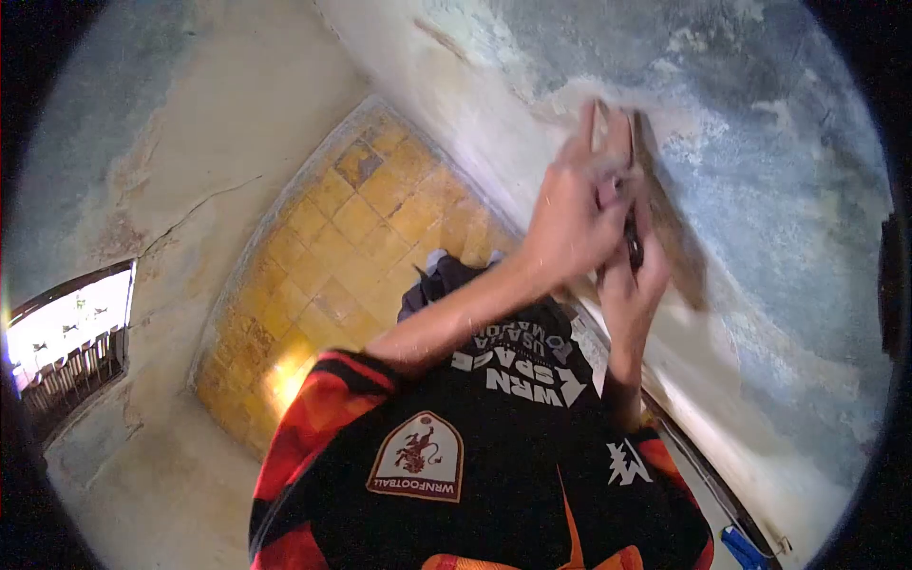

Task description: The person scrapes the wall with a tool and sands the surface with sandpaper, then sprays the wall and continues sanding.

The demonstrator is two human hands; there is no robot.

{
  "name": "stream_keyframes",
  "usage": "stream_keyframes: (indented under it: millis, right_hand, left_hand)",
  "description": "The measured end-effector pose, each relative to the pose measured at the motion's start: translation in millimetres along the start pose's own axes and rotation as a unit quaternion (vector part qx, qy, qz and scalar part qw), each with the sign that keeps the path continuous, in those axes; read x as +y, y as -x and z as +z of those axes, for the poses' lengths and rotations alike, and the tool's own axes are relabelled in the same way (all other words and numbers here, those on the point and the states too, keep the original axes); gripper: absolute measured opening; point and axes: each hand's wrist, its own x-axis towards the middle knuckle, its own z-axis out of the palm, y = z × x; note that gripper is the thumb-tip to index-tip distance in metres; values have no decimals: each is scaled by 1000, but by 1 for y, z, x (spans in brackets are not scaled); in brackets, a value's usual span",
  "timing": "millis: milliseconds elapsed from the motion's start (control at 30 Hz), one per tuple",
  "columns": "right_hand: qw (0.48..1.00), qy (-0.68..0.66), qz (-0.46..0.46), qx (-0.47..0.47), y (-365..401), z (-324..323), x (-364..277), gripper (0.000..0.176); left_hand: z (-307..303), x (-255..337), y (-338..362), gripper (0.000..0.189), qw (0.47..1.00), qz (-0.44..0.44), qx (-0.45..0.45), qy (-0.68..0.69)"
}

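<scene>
At upper right, raising left hand (572,217) close by right hand (629,283), overlapping in view; clasping a small dark object (635,244) in the right, unable to tell the left's blurred grip. Slanting left forearm (465,313) across, holding right forearm (624,361) nearly upright, facing patchy wall (798,237).

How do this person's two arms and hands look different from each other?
The left forearm slants across the view, while the right forearm rises much more steeply. More of the left forearm shows than of the right. The left hand reaches higher in the picture; the right hand sits lower. Both forearms are bare, and both hands are close together.
</scene>
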Motion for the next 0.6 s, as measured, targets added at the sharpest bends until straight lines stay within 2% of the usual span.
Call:
stream_keyframes:
  millis: [167,333,433,500,600]
  right_hand:
    - [999,3,-34,-8,-8,6,-6,49]
    - [997,-59,53,-11,-8,0,-13,47]
    - [999,-24,11,-20,-14,6,-9,48]
    - [1000,-25,-2,-15,-7,1,-10,47]
    - [999,-23,35,-26,-7,0,-9,48]
  left_hand:
    - [2,-4,-6,16,998,43,-6,-35]
    - [-6,4,-11,14,995,59,-13,-84]
    - [-18,6,-15,14,998,-22,-18,-63]
    - [-5,2,-9,15,998,47,5,-48]
    - [-3,3,-8,15,1000,14,3,-18]
